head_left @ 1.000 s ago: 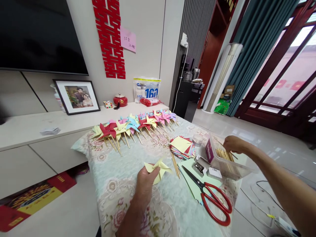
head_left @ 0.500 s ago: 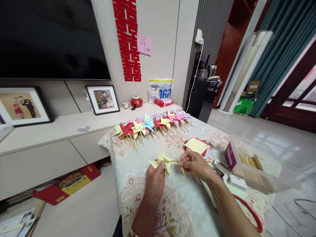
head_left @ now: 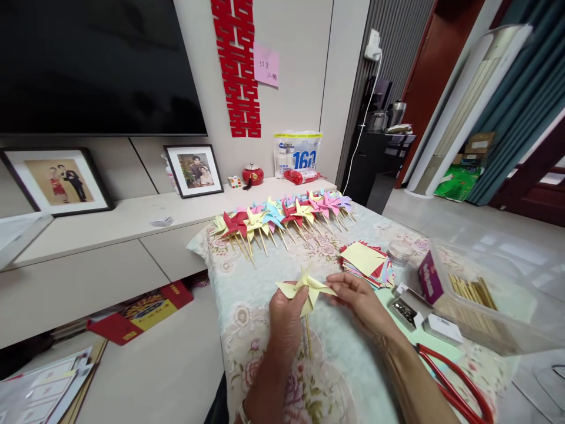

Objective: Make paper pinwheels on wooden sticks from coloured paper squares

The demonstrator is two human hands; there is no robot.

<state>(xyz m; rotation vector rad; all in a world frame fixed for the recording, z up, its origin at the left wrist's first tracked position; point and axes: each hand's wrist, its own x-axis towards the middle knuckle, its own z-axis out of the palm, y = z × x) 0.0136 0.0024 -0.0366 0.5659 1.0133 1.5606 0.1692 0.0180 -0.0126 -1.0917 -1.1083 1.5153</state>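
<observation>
A pale yellow paper pinwheel [head_left: 314, 288] is pinched between the thumb and fingers of my left hand [head_left: 286, 315], above the tablecloth. Below its centre, a thin wooden stick [head_left: 308, 338] slants down, its upper end hidden behind the paper. My right hand [head_left: 359, 300] is at the tip of the pinwheel's right blade, with fingers curled together around it; the thumb is partly hidden. Further back on the table lie several finished pinwheels [head_left: 273, 217] in red, yellow, blue, pink and purple, in a row with their sticks pointing toward me.
To the right are a stack of coloured paper squares [head_left: 364, 259], a small box of metal fasteners [head_left: 405, 312], a white box [head_left: 442, 328], red-handled scissors [head_left: 463, 377] and a clear plastic bin [head_left: 521, 333] with wooden sticks. A low cabinet [head_left: 185, 215] runs along the wall.
My right hand has let go of the stick and moved to the pinwheel's blade tip. The stick now stands under the pinwheel at my left hand. The view has shifted slightly.
</observation>
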